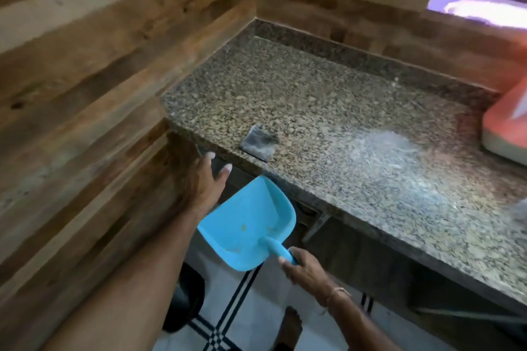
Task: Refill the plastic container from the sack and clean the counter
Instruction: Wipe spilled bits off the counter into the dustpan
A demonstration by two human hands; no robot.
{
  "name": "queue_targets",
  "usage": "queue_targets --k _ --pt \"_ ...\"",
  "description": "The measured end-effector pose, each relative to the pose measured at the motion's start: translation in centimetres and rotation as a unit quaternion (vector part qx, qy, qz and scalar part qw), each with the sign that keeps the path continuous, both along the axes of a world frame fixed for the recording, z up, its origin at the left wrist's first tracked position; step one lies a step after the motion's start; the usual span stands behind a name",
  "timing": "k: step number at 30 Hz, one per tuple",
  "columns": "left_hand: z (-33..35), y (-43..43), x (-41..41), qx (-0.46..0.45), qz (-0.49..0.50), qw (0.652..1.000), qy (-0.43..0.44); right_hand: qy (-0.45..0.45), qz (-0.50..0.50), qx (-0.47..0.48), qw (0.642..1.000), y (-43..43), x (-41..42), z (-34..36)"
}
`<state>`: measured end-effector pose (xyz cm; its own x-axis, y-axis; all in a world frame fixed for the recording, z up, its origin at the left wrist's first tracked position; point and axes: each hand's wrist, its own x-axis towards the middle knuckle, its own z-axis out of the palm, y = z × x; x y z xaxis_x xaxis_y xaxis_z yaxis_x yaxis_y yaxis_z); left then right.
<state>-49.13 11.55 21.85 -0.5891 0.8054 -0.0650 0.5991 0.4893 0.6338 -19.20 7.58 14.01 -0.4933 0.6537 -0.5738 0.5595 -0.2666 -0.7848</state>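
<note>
Pretty sure we're on the cleanup part now. Our right hand (302, 268) has its fingers wrapped round the handle of the blue dustpan (248, 225), whose lip sits just under the table's (313, 100) front edge. The left hand (209, 179) is just left of the dustpan, fingers straight and apart, holding nothing. The pale spill (385, 151) lies up and right of the dustpan, with a grey scrap (259, 141) just above it. The sack (507, 125) is far right, and we can't make out the container. Next move, we reckon, is the left hand sweeping the spill to the edge, with the dustpan snug underneath.
</note>
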Motion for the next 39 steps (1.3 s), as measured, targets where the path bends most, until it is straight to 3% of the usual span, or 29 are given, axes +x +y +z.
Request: queue_targets --k 8,15,19,22,26,33,39 --pt "-3.2 8.2 1.4 -0.043 -0.115 0.992 0.041 -0.041 -0.105 -0.068 0.991 -0.1 -0.1 -3.5" --pt "-4.5 13.9 0.4 0.019 -0.118 0.989 0.093 -0.048 -0.190 -0.105 0.975 -0.7 -2.8 -5.3" --pt "-5.0 17.4 0.1 -0.056 -0.151 0.982 0.101 -0.056 -0.221 -0.107 0.968 -0.8 -3.8 -5.8" --pt "-5.4 18.2 0.3 -0.013 -0.214 0.954 0.211 -0.057 -0.251 -0.109 0.960 -1.3 -3.8 -5.6" --pt "-7.2 18.2 0.9 -0.034 -0.328 0.927 0.179 -0.048 -0.281 -0.117 0.951 -2.2 -3.3 -5.7" --pt "-8.0 17.4 3.5 0.037 -0.407 0.864 0.295 -0.047 -0.324 -0.122 0.937 -4.2 -1.7 -6.0" --pt "-7.9 16.8 13.3 -0.014 -0.381 0.894 0.237 -0.059 -0.369 -0.120 0.920 -6.5 2.4 -6.5"
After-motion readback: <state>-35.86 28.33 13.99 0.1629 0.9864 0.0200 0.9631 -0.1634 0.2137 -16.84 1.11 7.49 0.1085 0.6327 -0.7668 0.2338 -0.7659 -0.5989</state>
